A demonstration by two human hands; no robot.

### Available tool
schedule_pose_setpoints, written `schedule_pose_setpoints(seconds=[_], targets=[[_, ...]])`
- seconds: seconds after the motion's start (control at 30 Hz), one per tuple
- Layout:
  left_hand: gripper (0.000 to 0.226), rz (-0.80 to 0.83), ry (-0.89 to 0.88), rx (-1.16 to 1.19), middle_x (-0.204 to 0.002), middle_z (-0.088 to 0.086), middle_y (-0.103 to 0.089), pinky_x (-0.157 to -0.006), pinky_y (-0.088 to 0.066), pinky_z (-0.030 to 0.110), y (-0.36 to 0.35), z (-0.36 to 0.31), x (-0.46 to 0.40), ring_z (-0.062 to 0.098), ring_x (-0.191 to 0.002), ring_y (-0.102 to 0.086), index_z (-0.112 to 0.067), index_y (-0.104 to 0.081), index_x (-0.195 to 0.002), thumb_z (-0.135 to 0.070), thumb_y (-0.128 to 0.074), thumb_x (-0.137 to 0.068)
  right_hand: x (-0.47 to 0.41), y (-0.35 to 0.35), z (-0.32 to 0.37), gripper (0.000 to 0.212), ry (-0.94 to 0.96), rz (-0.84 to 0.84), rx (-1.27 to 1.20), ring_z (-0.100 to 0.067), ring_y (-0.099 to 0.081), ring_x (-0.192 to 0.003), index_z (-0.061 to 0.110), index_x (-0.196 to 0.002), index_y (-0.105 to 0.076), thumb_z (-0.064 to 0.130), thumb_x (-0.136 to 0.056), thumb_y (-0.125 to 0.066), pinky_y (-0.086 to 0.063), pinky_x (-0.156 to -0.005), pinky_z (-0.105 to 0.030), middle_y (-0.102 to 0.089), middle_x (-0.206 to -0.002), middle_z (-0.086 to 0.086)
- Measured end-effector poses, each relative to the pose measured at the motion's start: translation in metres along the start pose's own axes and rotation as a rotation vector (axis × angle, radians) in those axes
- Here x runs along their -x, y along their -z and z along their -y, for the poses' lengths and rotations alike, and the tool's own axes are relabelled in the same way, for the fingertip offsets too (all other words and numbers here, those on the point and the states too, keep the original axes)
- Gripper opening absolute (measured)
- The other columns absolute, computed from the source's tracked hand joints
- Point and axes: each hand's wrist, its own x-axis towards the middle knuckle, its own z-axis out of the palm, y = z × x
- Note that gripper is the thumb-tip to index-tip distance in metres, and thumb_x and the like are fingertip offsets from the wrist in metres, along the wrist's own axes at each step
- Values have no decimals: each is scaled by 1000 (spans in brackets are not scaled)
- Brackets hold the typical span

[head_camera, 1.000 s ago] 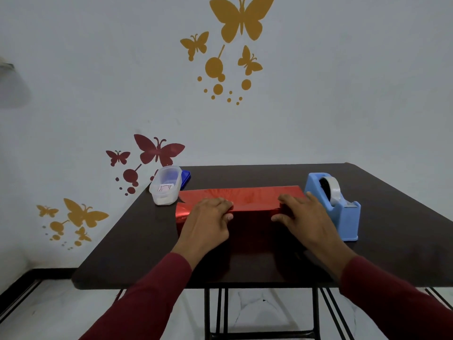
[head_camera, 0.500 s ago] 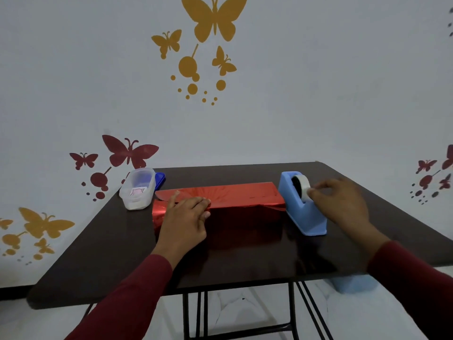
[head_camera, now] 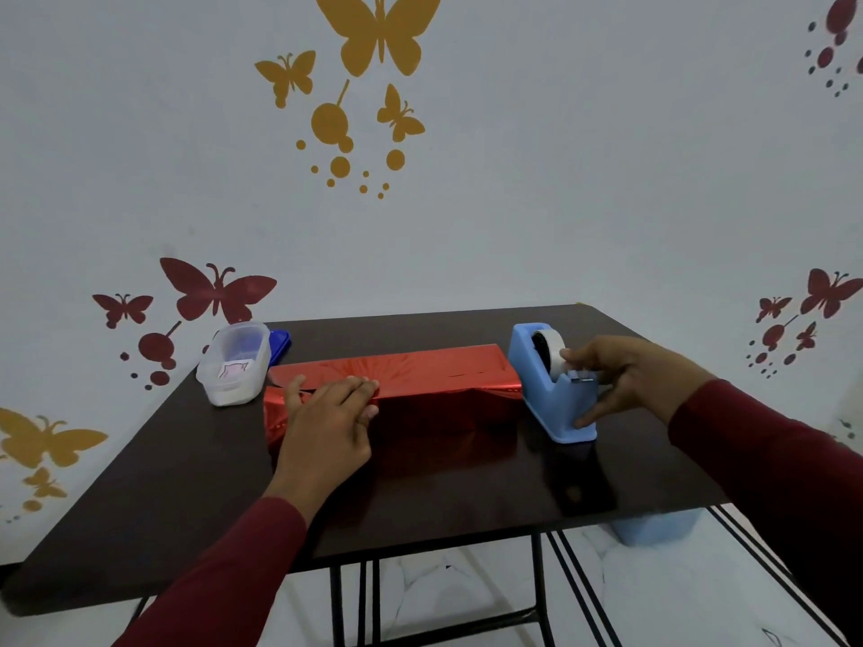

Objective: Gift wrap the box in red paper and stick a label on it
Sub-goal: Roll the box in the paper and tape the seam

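Observation:
A long box wrapped in shiny red paper [head_camera: 434,380] lies across the middle of the dark table [head_camera: 187,483]. My left hand [head_camera: 327,422] presses flat on the paper over the box's left part, fingers straight on the top edge. A blue tape dispenser [head_camera: 541,389] with a white tape roll [head_camera: 553,350] stands at the box's right end. My right hand [head_camera: 621,375] is at the dispenser, fingertips pinching the tape end by the cutter, thumb against the dispenser's right side.
A clear plastic container [head_camera: 236,361] with small paper pieces inside sits at the table's back left, its blue lid [head_camera: 279,343] behind it. A pale blue object [head_camera: 654,527] stands on the floor under the table's right edge. The wall stands right behind the table.
My right hand left the box and moved right to the tape dispenser, now at the tape end by the cutter. My left hand stayed pressing on the paper. The view shifted.

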Motion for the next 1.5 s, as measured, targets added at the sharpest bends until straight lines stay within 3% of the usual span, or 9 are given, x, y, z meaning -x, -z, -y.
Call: schedule_pose_setpoints(seconds=[0.07,0.27,0.37,0.5,0.6,0.73,1.07,1.27,1.5], targets=[[37,-7,1,-1,-129,-5,-68,-115,-23,65,0,0,0,17,-119,-64,-25,-68,-131,-26,-69,-93,4,-1,3,16,39,30,-102,-36,-36,-140,4,-106,-67,18,-98,-69,-39,-78,-89,-50,-133,-7],[37,-18,-7,-4,-128,-4,-69,-113,-26,64,1,0,0,17,-117,-65,-25,-68,-129,-25,-70,-93,15,-4,-20,14,228,-51,-349,-27,-44,-124,8,-106,-72,11,-95,-64,-32,-76,-93,-62,-118,1],[37,-29,-15,-6,-127,-3,-69,-112,-28,64,1,-1,0,19,-116,-66,-24,-69,-128,-24,-71,-92,18,-5,-39,21,329,-116,-450,-29,-60,-105,7,-106,-75,6,-87,-64,-44,-77,-83,-65,-107,-2],[35,-38,-20,-3,-128,-2,-69,-111,-28,64,1,0,0,20,-117,-66,-23,-69,-129,-28,-60,-95,23,-8,-63,17,424,-138,-550,-28,-64,-104,-1,-101,-74,2,-85,-67,-55,-80,-60,-68,-87,-1],[35,-34,-23,3,-129,-1,-69,-111,-28,64,1,-1,1,21,-119,-64,-22,-68,-130,-27,-62,-96,24,-12,-76,10,449,-158,-579,-27,-62,-110,2,-81,-71,9,-87,-75,-56,-82,-65,-63,-78,-5],[36,-24,-7,8,-131,0,-69,-111,-27,64,2,-1,1,21,-121,-64,-22,-68,-130,-23,-70,-94,23,-11,-89,10,410,-170,-612,-27,-66,-113,4,-86,-73,11,-87,-79,-58,-88,-59,-70,-93,-10],[39,-7,4,13,-132,1,-68,-113,-27,63,3,-2,1,22,-121,-64,-23,-67,-132,-24,-70,-93,17,-3,-99,31,360,-217,-475,-27,-70,-95,-2,-96,-69,15,-78,-87,-63,-77,-39,-70,-104,-16],[39,-1,6,16,-132,0,-68,-113,-26,62,3,-2,1,22,-121,-64,-23,-66,-132,-24,-70,-93,15,10,-107,29,423,-249,-308,-29,-76,-80,-5,-72,-70,15,-71,-92,-63,-85,-48,-76,-84,-19],[39,-6,3,10,-132,0,-68,-113,-26,63,3,-2,0,22,-121,-64,-22,-66,-132,-22,-71,-93,46,13,-110,18,638,-238,-166,-22,-76,-89,8,-71,-80,22,-77,-88,-58,-95,-46,-79,-79,-6]])
